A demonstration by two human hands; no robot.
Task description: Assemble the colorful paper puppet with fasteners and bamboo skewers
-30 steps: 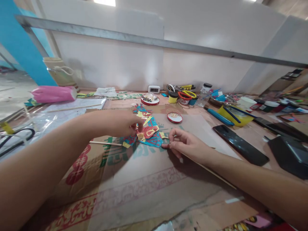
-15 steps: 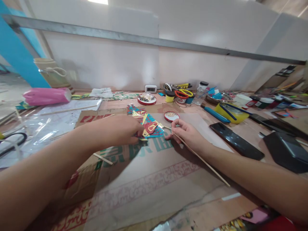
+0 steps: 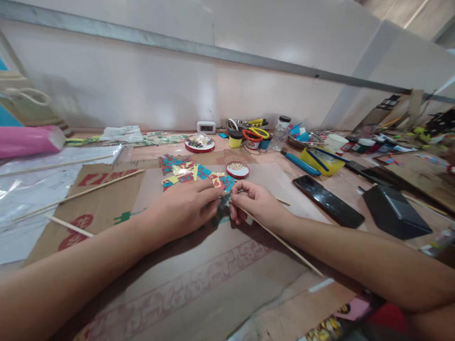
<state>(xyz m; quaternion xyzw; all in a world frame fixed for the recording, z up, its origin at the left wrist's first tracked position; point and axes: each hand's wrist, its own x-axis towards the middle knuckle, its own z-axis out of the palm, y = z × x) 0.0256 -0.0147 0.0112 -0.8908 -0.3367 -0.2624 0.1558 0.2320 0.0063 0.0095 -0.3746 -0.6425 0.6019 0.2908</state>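
Observation:
My right hand (image 3: 254,201) is closed in a pinch on a thin wooden stick (image 3: 293,251), which slants down toward the lower right. Close beside it, my left hand (image 3: 192,203) has its fingers pressed together. Something small and shiny shows between the two hands, too blurred to name, and the left fingertips hide what they hold. Just beyond them lies a colourful cut-out figure (image 3: 195,170) in blue, red and yellow, partly covered by the left hand. A red-rimmed lid (image 3: 238,169) with tiny pieces sits past my right fingers.
A phone (image 3: 327,200) and a black box (image 3: 396,210) lie to the right. Along the back stand paint jars (image 3: 235,139), a small clock (image 3: 206,127) and a dish of beads (image 3: 199,143). Another stick (image 3: 81,194) rests on cardboard (image 3: 67,227) at the left.
My left hand has moved right from the cut-out figure to meet my right hand. My right hand still holds the stick. The view has shifted to the right.

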